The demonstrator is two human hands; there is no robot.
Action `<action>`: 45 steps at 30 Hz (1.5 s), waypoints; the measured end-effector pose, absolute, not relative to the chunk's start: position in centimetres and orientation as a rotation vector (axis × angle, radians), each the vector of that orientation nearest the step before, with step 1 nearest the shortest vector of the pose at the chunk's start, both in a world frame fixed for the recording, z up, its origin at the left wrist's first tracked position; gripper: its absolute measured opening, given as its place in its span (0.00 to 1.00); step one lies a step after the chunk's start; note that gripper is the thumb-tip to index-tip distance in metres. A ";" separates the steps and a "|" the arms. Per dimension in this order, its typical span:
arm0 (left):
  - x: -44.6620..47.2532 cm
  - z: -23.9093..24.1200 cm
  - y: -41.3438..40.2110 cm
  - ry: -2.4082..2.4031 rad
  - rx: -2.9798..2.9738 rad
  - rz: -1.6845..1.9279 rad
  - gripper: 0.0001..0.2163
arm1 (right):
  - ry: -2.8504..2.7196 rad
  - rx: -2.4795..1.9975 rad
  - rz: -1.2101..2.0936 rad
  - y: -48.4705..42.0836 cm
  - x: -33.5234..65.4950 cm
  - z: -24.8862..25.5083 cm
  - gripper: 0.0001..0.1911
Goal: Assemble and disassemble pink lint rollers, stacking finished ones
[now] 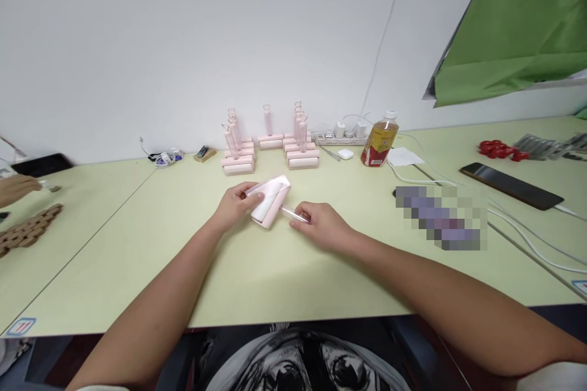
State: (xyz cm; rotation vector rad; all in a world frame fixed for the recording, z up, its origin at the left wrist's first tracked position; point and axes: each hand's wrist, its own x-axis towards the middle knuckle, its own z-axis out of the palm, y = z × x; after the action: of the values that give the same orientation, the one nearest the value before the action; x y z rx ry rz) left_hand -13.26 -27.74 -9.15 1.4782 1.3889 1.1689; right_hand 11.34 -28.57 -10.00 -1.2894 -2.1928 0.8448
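Observation:
A pink and white lint roller (270, 200) is held between my hands above the pale green table. My left hand (235, 204) grips its roller head, thumb on the near face and fingers behind. My right hand (321, 223) is closed on the clear pinkish handle (293, 214), which meets the head's right side. Behind them stand several more pink lint rollers, their heads flat and handles upright, in a left group (238, 164), a right group (303, 159) and a single one (270, 142) between.
A drink bottle (380, 139) stands at the back right, beside a power strip (346, 139) and cables. A phone (511, 185) and a pixelated object (438, 218) lie to the right. At the far left, another person's hand (18, 188) is near brown linked pieces (32, 229).

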 end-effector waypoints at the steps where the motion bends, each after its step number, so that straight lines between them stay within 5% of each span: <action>1: -13.3 -9.2 -27.6 1.418 1.472 1.203 0.23 | -2.203 -1.304 0.825 -28.7 11.2 -9.9 0.12; 7: -13.6 -9.5 -27.2 1.527 1.296 1.452 0.25 | -2.155 -1.322 0.813 -28.4 11.2 -10.0 0.12; 15: -12.7 -9.8 -28.2 1.293 1.545 1.034 0.22 | -2.131 -1.317 0.786 -27.9 11.6 -10.3 0.12; 23: -12.6 -10.4 -27.6 1.447 1.249 1.141 0.25 | -1.517 -0.868 1.485 -27.6 11.6 -9.0 0.19; 34: -11.1 -10.4 -28.1 1.289 1.038 1.227 0.30 | -1.380 -0.819 1.154 -19.5 8.1 -1.6 0.15; 45: -10.6 -11.3 -28.9 1.374 1.310 1.002 0.20 | -1.292 -0.953 0.958 -3.4 3.1 1.9 0.12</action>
State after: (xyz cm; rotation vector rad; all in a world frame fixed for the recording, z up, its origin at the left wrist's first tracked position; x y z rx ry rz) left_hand -10.58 -28.91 -11.25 1.3100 1.3738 1.0024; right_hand 3.13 -3.43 1.94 -0.9528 -1.2925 0.9577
